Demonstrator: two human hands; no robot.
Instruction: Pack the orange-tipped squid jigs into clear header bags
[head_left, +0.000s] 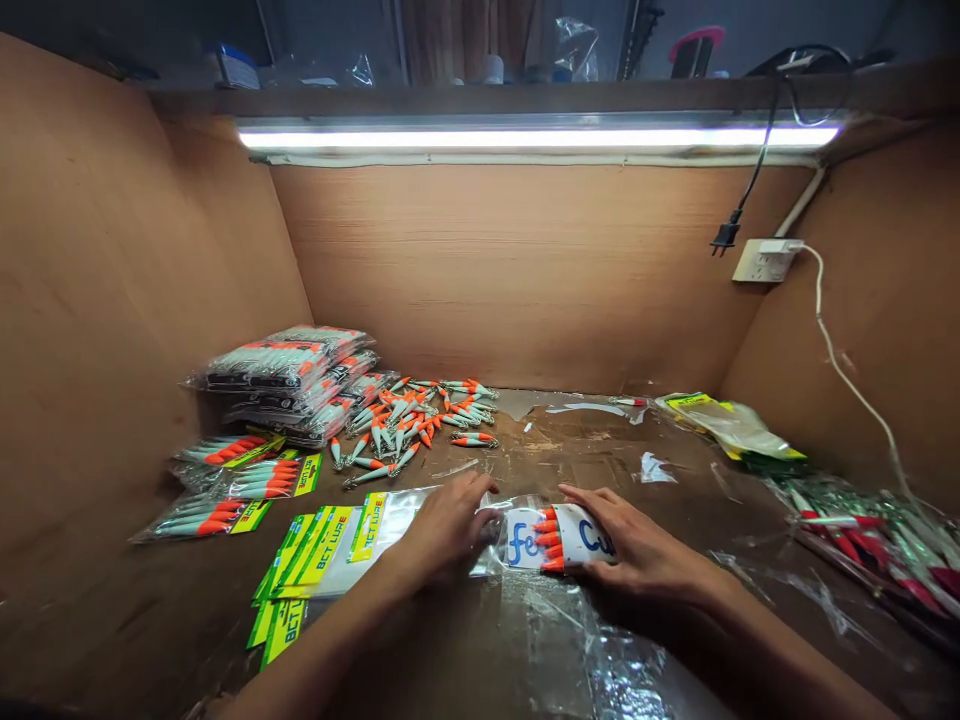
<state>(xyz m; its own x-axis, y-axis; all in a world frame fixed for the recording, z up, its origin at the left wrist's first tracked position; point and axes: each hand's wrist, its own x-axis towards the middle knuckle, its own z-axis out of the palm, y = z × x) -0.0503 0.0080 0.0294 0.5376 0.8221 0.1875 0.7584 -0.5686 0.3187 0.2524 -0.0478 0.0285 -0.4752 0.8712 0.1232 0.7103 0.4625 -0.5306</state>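
packs (262, 368) at left hold lures (259, 487). between the hands, the right hand (630, 542) grips a card (520, 549) bearing more lures (551, 541), hiding some writing; whether the left hand (448, 527) holds the adjoining clear bag (491, 556), i cannot tell.

in front of you, orange-ended lures (551, 541) lie side by side in a row against a white card (519, 556) lettered in blue; clear plastic (493, 553) adjoins its left edge.

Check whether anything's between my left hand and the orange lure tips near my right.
Yes: clear plastic and a blue-lettered white piece lie between your left hand and the orange lure tips.
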